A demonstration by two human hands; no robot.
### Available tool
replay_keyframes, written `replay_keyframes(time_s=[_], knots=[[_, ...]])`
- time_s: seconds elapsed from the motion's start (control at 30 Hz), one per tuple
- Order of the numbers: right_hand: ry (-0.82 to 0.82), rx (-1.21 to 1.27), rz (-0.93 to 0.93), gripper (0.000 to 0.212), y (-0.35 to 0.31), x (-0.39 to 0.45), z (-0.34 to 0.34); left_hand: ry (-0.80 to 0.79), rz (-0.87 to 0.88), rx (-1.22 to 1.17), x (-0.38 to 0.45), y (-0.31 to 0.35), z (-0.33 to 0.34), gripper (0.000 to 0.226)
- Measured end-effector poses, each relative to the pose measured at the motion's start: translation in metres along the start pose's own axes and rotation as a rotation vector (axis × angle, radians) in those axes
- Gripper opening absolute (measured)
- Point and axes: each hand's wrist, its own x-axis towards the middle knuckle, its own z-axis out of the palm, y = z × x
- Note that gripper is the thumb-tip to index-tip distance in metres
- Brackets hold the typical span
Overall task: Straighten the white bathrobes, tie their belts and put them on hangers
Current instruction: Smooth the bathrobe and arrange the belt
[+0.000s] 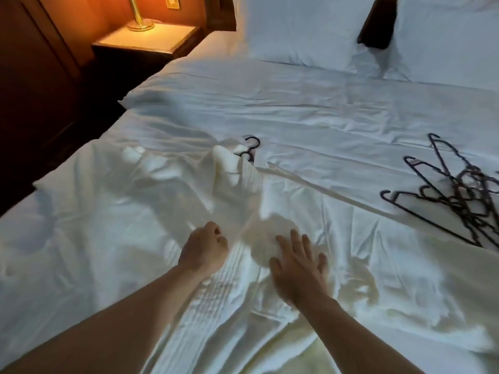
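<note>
White bathrobes lie spread and creased over the near half of the bed. At their collar end, black hanger hooks stick out from under the cloth. My left hand has its fingers curled into the robe fabric at the middle. Just to its right, my right hand lies flat with spread fingers on the cloth. A belt cannot be made out among the white folds.
A tangle of several black hangers lies at the bed's right side. Two white pillows stand at the headboard. A nightstand with a lit brass lamp is beyond the bed's left edge.
</note>
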Motion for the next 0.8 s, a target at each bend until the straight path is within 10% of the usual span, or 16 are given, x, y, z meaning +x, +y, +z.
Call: replay_keyframes(time_s=[0.4, 0.67, 0.8], knots=[[-0.045, -0.127, 0.192, 0.066, -0.021, 0.003, 0.04, -0.831, -0.512, -0.945, 0.031, 0.022, -0.006, 0.02], [0.003, -0.062, 0.182, 0.064, -0.023, 0.002, 0.036, -0.225, -0.318, -0.739, 0.056, 0.023, -0.008, 0.021], [0.031, -0.039, 0.168, 0.054, -0.022, 0.009, 0.025, -0.324, -0.26, -0.625, 0.059, 0.02, 0.0, 0.016]])
